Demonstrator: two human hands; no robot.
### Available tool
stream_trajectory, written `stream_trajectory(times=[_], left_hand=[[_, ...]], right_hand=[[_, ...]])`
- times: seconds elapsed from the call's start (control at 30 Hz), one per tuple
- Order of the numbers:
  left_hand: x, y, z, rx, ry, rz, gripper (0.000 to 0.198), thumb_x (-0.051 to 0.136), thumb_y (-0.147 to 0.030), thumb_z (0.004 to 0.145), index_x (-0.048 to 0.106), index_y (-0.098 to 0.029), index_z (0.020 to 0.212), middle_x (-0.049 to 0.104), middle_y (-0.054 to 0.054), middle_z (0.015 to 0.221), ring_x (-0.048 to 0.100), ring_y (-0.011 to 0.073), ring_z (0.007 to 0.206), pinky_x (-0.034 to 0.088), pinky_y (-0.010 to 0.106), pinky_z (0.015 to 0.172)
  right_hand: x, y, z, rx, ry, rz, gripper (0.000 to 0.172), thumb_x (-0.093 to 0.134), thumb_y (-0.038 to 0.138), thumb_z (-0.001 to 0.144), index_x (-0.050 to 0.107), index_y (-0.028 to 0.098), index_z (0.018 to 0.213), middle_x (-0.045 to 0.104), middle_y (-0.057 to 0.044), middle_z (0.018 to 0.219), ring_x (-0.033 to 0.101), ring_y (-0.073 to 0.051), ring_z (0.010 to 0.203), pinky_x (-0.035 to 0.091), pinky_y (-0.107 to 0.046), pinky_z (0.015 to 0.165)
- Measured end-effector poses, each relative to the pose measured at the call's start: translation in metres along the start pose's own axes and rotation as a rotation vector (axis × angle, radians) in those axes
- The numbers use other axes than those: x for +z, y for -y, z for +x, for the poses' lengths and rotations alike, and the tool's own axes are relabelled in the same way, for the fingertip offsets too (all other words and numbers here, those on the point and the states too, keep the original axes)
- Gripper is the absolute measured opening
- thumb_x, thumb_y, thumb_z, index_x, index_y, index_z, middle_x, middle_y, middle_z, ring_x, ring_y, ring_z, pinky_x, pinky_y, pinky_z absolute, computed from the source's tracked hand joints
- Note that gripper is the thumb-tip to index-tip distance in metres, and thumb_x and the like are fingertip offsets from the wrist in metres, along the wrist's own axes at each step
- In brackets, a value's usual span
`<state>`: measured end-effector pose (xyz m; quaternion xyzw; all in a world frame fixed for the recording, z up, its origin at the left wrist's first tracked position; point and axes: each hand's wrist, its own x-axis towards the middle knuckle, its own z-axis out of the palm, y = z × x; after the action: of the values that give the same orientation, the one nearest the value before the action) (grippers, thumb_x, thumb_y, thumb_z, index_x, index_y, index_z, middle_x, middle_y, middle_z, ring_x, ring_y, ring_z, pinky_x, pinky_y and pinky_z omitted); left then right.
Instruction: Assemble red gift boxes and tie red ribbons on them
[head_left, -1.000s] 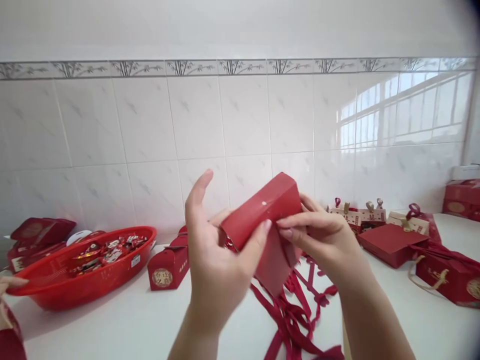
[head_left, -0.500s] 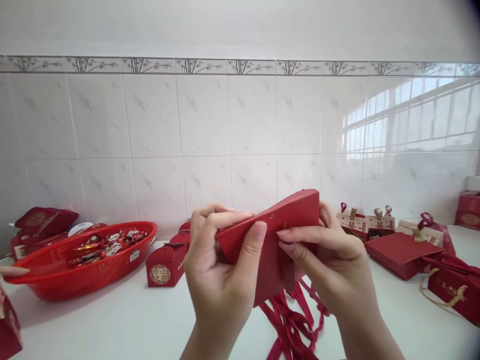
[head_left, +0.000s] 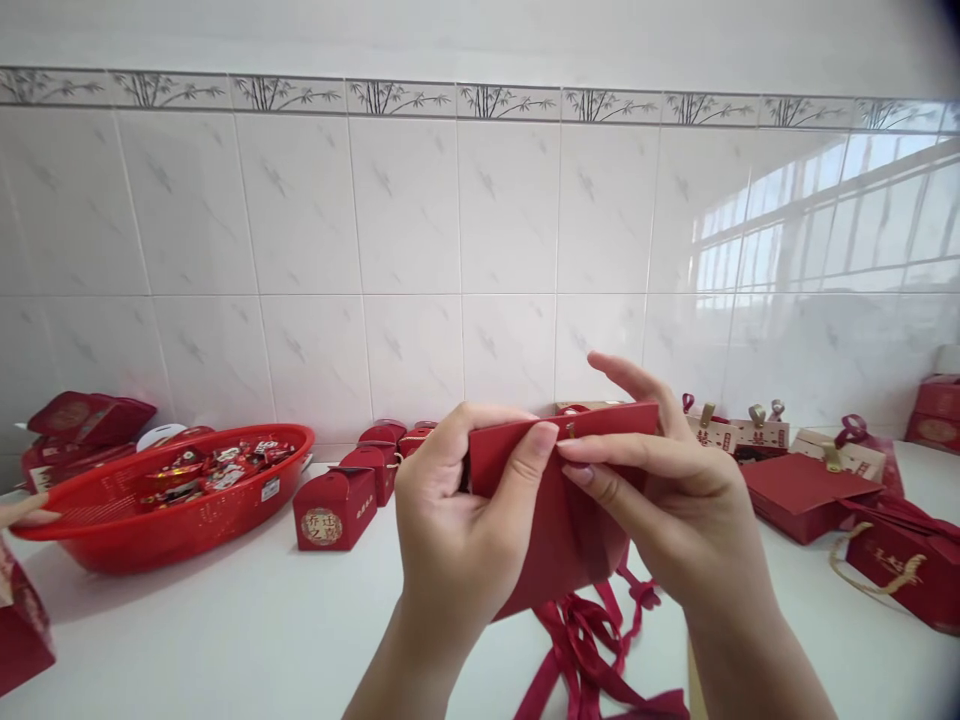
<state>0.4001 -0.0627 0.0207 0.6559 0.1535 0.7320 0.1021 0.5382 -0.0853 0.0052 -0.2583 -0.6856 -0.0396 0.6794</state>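
A red paper gift bag (head_left: 570, 540) is held up in front of me, its top edge nearly level and a small hole with a gold-coloured bit showing near that edge. Closed on its left side is my left hand (head_left: 476, 510), thumb pressed on the front just below the rim. My right hand (head_left: 667, 490) pinches with two fingertips against the bag's front beside the hole, another finger raised behind. What lies in that pinch is hidden. Dark red ribbons (head_left: 585, 640) lie loosely tangled on the white table below the bag.
A red plastic basket (head_left: 180, 535) of wrapped sweets (head_left: 225, 465) stands left, with another person's hand (head_left: 26, 510) at its rim. Small red boxes (head_left: 334, 515) stand behind my left hand. A flat red bag (head_left: 810, 490) and a rope-handled red box (head_left: 900, 570) are at right.
The bag has turned from a slant to nearly level. A finger of my right hand has lifted, and its pinching fingertips are now close to the hole. The view has shifted slightly downward.
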Motion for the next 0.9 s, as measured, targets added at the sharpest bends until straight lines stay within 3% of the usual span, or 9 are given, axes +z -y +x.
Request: stream_trajectory(times=[0.13,0.33,0.43,0.5,0.6,0.67,0.73,0.8,0.9], left_hand=[[0.000,-0.001,-0.001,0.035,0.026,-0.051,0.009,0.067,-0.013,0.079,0.065,-0.020,0.074,0.065,-0.006,0.061,0.056,0.0066,0.052,0.046,0.016,0.050],[0.001,-0.003,-0.003,-0.031,0.086,-0.099,0.011,0.065,-0.015,0.081,0.063,-0.019,0.071,0.062,-0.006,0.058,0.053,0.0056,0.048,0.043,0.015,0.044],[0.002,-0.003,-0.005,-0.039,0.132,-0.113,0.011,0.064,-0.015,0.082,0.062,-0.020,0.073,0.064,-0.006,0.062,0.055,0.0058,0.050,0.044,0.015,0.045],[0.003,-0.002,-0.007,-0.029,0.153,-0.107,0.010,0.063,-0.015,0.083,0.062,-0.020,0.075,0.065,-0.006,0.064,0.057,0.0066,0.053,0.045,0.015,0.046],[0.005,0.000,-0.007,-0.010,0.194,-0.121,0.008,0.061,-0.016,0.085,0.059,-0.021,0.079,0.065,-0.005,0.066,0.059,0.0076,0.054,0.047,0.017,0.048],[0.005,0.002,-0.008,-0.029,0.270,-0.131,0.007,0.062,-0.020,0.084,0.056,-0.022,0.086,0.067,-0.003,0.074,0.062,0.0095,0.058,0.051,0.019,0.052],[0.006,0.003,-0.009,-0.078,0.351,-0.075,0.030,0.072,-0.028,0.076,0.052,-0.025,0.099,0.068,0.001,0.089,0.066,0.0159,0.073,0.056,0.026,0.061],[0.007,0.005,-0.010,-0.130,0.349,0.050,0.055,0.081,-0.035,0.065,0.047,-0.027,0.108,0.065,0.005,0.102,0.065,0.0249,0.093,0.058,0.036,0.072],[0.010,0.009,-0.010,-0.190,0.261,0.242,0.059,0.081,-0.037,0.063,0.046,-0.027,0.110,0.061,0.007,0.107,0.059,0.0298,0.107,0.053,0.045,0.084]], right_hand=[[-0.004,0.000,-0.001,-0.014,0.014,-0.017,0.026,0.067,0.013,0.082,0.074,0.035,0.093,0.069,-0.004,0.102,0.039,-0.028,0.135,0.053,-0.045,0.092],[-0.002,0.001,-0.003,-0.013,-0.048,-0.021,0.022,0.067,0.014,0.082,0.073,0.033,0.092,0.061,-0.002,0.124,0.046,-0.028,0.129,0.055,-0.040,0.089],[-0.003,-0.004,-0.003,0.077,-0.153,0.070,0.043,0.069,0.019,0.080,0.060,0.036,0.119,0.060,-0.005,0.124,0.061,-0.025,0.111,0.057,-0.039,0.083],[-0.005,-0.007,-0.001,0.209,-0.113,0.189,0.052,0.073,0.024,0.078,0.054,0.033,0.125,0.066,-0.006,0.111,0.067,-0.022,0.090,0.059,-0.035,0.072],[-0.009,-0.006,0.001,0.429,-0.020,0.340,0.023,0.077,0.033,0.071,0.062,0.024,0.087,0.066,-0.001,0.074,0.063,-0.016,0.060,0.053,-0.027,0.050],[-0.007,-0.001,0.003,0.512,-0.092,0.374,0.030,0.079,0.034,0.068,0.053,0.021,0.065,0.057,0.002,0.060,0.055,-0.012,0.051,0.046,-0.023,0.043],[-0.004,0.005,0.004,0.541,-0.218,0.375,0.036,0.081,0.033,0.065,0.048,0.019,0.059,0.052,0.003,0.059,0.051,-0.010,0.050,0.044,-0.021,0.043],[0.001,0.010,0.005,0.554,-0.286,0.357,0.036,0.080,0.032,0.065,0.047,0.019,0.057,0.052,0.003,0.060,0.050,-0.010,0.051,0.044,-0.021,0.044],[0.004,0.012,0.006,0.564,-0.323,0.239,0.035,0.080,0.032,0.064,0.049,0.019,0.056,0.054,0.003,0.060,0.051,-0.011,0.051,0.044,-0.021,0.042]])
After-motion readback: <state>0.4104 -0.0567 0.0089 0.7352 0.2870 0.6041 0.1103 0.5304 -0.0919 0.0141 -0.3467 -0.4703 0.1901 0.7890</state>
